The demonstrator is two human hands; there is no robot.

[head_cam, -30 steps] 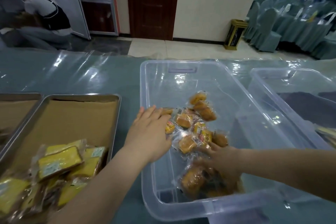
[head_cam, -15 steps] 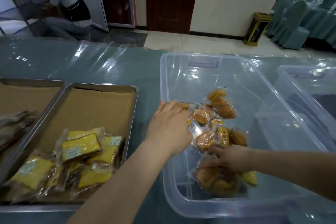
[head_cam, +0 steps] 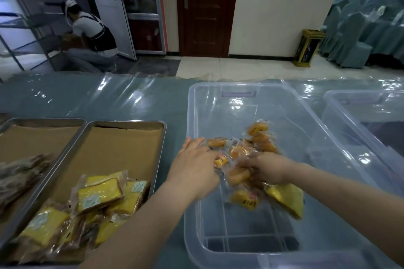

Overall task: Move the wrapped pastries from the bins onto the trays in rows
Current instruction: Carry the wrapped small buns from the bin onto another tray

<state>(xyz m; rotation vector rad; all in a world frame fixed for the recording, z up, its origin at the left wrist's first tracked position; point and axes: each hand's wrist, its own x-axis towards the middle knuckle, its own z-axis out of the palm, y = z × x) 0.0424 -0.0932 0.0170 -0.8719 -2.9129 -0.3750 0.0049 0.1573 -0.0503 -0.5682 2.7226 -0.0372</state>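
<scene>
Clear plastic forms the large storage bin (head_cam: 218, 98) where the work goes on. The wrapped golden-brown pastries (head_cam: 261, 137) lie heaped on its floor, toward its 9 o'clock wall. A second ago the two hands worked apart, the right one low at the heap's 6 o'clock end. Now they have closed in on each other over the heap's middle.

The left hand (head_cam: 194, 168) lays fairly straight fingers against the heap from 9 o'clock. The right hand (head_cam: 266, 167) has risen and curls round a bunch of packets, some dangling beneath it. By the look of it, a handful is being gathered for the carry to a tray. The lift has also bared a yellow wrapped cake slice (head_cam: 286, 196) at the heap's 5 o'clock.

At 9 o'clock of the bin stands the paper-lined steel tray (head_cam: 122, 148). It holds yellow wrapped slices (head_cam: 98, 194) in a loose pile at its 6 o'clock end, not in rows, so the ordering seems yet to be done.

Motion blur smears the right hand's fingers, so how many packets it holds cannot be told. The left thumb is hidden behind the hand. A second lined tray (head_cam: 32, 137) at far 9 o'clock and a second clear bin (head_cam: 360, 102) at 3 o'clock are cut off by the frame edges. The dark packets (head_cam: 19, 172) in that second tray are too blurred to identify.
</scene>
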